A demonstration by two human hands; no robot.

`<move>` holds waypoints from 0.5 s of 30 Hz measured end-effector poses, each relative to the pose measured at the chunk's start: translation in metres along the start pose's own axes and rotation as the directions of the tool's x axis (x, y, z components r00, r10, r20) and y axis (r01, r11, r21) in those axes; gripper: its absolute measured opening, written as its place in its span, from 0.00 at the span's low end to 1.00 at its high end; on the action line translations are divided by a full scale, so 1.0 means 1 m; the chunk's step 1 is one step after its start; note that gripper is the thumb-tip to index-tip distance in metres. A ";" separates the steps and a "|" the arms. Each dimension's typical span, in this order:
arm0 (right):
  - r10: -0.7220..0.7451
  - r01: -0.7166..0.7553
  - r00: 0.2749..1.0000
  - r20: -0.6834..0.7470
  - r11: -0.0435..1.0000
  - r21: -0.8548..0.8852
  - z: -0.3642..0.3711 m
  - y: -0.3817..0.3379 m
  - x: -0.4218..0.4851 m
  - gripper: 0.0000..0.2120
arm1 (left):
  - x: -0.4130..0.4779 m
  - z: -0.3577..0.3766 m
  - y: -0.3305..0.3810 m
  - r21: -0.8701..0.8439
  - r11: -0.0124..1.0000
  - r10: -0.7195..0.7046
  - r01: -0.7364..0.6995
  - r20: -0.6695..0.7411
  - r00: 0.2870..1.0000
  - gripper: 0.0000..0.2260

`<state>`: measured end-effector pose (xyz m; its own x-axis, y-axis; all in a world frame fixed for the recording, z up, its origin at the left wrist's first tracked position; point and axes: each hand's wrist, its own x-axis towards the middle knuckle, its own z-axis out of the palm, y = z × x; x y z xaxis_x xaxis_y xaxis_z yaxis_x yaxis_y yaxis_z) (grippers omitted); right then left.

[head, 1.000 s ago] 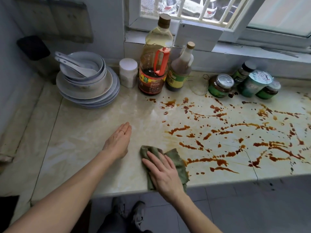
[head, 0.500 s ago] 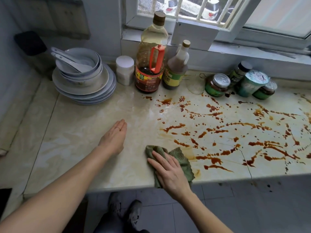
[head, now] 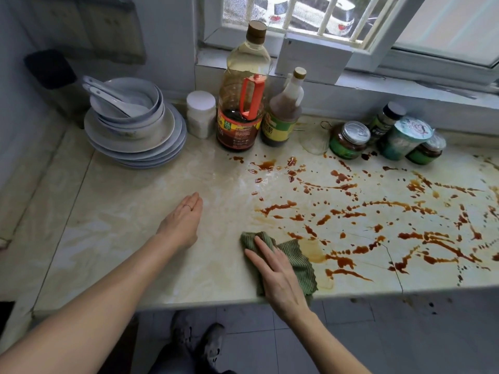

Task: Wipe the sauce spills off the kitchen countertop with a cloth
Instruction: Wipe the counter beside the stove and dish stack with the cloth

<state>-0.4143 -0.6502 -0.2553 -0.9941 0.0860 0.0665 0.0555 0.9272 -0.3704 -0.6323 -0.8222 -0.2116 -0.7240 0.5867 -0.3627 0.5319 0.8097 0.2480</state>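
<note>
You look down on a pale marbled countertop (head: 121, 238) under a barred window (head: 297, 12), with grey floor tiles (head: 378, 333) and your shoes (head: 199, 341) below its front edge. Brown sauce spills (head: 278, 207) streak and dot the surface from just right of your right hand out to the far right edge and back toward the wall. A pale orange smear (head: 313, 251) lies just beside the cloth. Beyond your left hand and off to its left stands a stack of plates (head: 135, 141) topped with bowls and spoons. Straight beyond both hands, against the wall, stand a white jar (head: 201, 114), a dark sauce jug (head: 239, 130) and two bottles, with small jars (head: 348, 141) further right. Your left hand (head: 182, 225) lies palm down on bare counter, fingers straight and together, holding nothing. Your right hand (head: 278, 276), apart from it and nearer the front edge, presses flat with spread fingers on the green cloth (head: 297, 260), which lies at the near left fringe of the spills.
</note>
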 end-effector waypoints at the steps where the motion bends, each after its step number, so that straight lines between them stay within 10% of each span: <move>1: -0.013 0.013 1.000 0.017 1.000 -0.016 -0.003 0.006 0.001 0.25 | 0.001 0.000 0.000 -0.003 1.000 0.001 -0.001 -0.002 1.000 0.36; 8: 0.236 -0.236 0.968 -0.082 0.972 0.004 -0.021 0.031 0.008 0.22 | 0.002 -0.002 0.000 -0.008 1.000 0.009 -0.009 0.020 1.000 0.36; 15: 0.169 -0.170 0.985 -0.028 0.984 -0.055 -0.007 -0.004 0.026 0.24 | 0.001 0.002 -0.001 -0.015 1.000 -0.004 0.004 0.016 1.000 0.37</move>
<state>-0.4400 -0.6496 -0.2454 -0.9674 0.2517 0.0290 0.2290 0.9177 -0.3246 -0.6329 -0.8224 -0.2143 -0.7190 0.5832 -0.3781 0.5224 0.8122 0.2596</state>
